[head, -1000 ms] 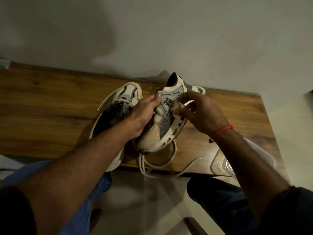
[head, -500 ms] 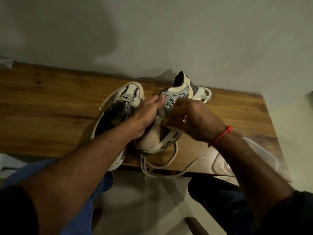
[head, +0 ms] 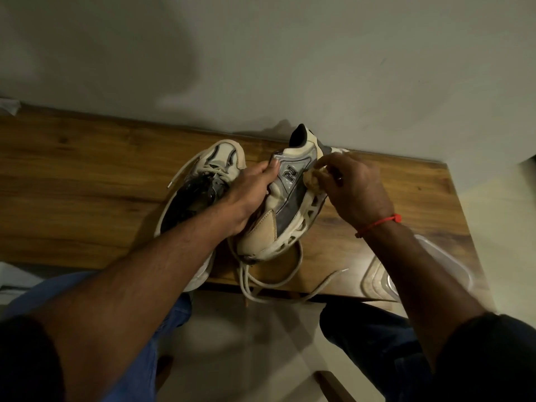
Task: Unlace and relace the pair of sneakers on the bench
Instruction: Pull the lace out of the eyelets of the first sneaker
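Sneakers sit on the wooden bench near the wall. One sneaker is tipped on its side, the left hand clenched around its upper, and the right hand pinches at its sole edge. Its loose lace trails over the bench's front edge. Beside it, touching, lies the second sneaker, laced at the toe.

wooden bench | on it: two sneakers, loose lace, clear lid
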Demonstrator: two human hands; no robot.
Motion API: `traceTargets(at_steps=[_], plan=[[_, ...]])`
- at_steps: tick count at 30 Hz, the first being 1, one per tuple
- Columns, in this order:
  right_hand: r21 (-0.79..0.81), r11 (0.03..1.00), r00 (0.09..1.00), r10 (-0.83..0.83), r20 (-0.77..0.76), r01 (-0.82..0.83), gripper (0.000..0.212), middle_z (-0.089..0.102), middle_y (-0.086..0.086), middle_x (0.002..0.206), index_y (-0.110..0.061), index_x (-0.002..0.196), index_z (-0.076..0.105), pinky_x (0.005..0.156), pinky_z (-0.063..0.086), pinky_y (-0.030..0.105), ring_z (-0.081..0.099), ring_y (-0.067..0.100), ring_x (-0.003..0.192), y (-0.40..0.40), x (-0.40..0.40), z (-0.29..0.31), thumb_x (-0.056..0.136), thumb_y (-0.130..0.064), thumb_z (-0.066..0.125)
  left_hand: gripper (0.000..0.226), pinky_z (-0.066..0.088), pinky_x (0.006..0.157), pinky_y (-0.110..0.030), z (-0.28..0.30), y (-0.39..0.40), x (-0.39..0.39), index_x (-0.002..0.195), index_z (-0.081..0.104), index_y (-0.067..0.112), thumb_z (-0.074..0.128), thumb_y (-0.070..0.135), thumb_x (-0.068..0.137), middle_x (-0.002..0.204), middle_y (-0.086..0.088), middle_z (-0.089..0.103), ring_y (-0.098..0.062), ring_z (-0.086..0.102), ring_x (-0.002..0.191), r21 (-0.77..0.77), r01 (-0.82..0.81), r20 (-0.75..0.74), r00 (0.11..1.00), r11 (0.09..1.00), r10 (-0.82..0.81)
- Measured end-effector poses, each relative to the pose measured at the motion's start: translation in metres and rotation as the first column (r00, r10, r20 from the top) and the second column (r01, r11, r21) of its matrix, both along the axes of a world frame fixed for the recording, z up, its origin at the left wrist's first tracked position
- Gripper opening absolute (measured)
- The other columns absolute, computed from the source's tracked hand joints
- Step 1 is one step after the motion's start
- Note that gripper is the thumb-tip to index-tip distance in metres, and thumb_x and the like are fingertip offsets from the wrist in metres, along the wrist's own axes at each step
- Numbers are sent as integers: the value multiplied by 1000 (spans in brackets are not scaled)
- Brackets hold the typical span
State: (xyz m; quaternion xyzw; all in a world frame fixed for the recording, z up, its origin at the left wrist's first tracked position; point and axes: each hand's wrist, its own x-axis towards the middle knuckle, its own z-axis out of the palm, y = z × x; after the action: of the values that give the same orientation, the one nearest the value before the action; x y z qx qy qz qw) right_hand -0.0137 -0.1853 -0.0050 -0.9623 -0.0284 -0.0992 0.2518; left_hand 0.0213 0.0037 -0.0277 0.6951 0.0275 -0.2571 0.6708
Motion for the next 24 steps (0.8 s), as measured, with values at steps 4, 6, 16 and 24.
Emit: traceTargets(at_steps=[4, 6, 16, 24], plan=[[-20, 990, 987, 138, -86, -140, 27, 61, 0, 103, -16, 111, 70, 66, 40, 11, 57, 12, 86, 14, -8, 6, 93, -35, 65, 38, 53, 96, -47, 2, 3, 1, 115, 69, 17, 41, 42, 108, 107, -10, 70, -26, 65, 99, -7, -17, -29, 999, 1000, 17], [-55, 978, 975, 192, -116, -199, 24, 60, 0, 107, -16, 113, 69, 66, 37, 8, 54, 7, 86, 22, -10, 10, 94, -31, 63, 34, 58, 81, -25, 1, 5, 2, 113, 68, 23, 38, 39, 110, 102, 2, 76, -11, 71, 94, -18, -19, -42, 999, 1000, 18], [-18, 952, 945, 307, 111, -307, 9, 52, -5, 93, -11, 96, 74, 69, 37, -2, 43, -6, 71, 29, -11, 14, 91, -17, 68, 37, 48, 103, -39, 11, 5, -5, 131, 63, 28, 39, 44, 108, 123, 1, 70, -17, 62, 119, -3, 118, -97, 988, 993, -117], [4, 997, 996, 78, 35, -79, 10, 58, -4, 91, -16, 96, 76, 67, 36, 5, 52, 7, 77, 0, 0, 6, 90, -20, 70, 30, 46, 90, -29, 5, -9, -15, 103, 68, 30, 40, 39, 109, 108, -1, 69, -15, 63, 102, 10, 157, -43, 987, 988, -156]])
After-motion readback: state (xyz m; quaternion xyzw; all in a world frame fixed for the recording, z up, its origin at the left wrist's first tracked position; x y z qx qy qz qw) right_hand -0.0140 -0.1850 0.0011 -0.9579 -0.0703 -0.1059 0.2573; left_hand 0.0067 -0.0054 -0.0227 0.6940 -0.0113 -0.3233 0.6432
